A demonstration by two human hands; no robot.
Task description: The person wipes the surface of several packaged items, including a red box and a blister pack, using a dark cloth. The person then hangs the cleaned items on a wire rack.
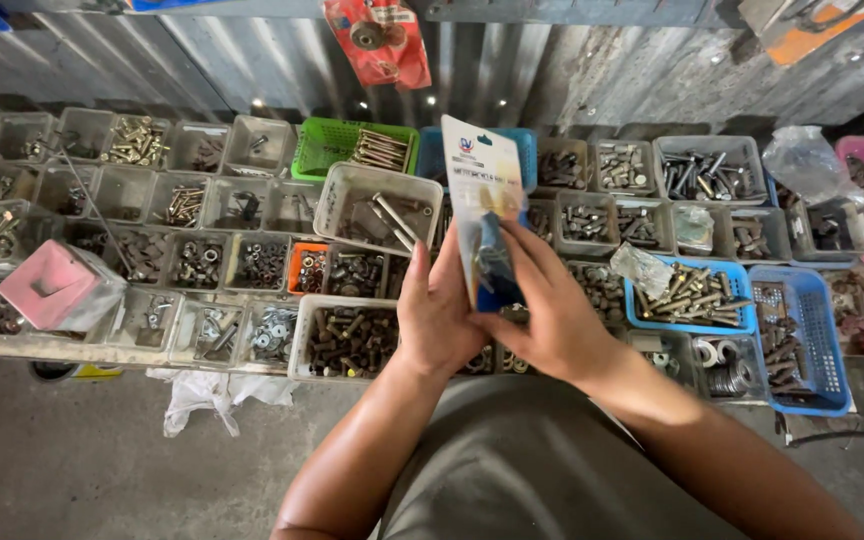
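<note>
The desk is packed with small bins of bolts, nuts and washers: a green basket at 11 o'clock, blue baskets at 3 o'clock, a pink box at 9 o'clock. At centre, the left hand and right hand hold a carded package upright between them, fingers closed around its lower part, above the bins.

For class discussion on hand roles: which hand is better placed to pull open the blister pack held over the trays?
Probably the right hand: its fingers curl over the blister pack near the blue item, while the left hand braces the pack's edge and back.
</note>
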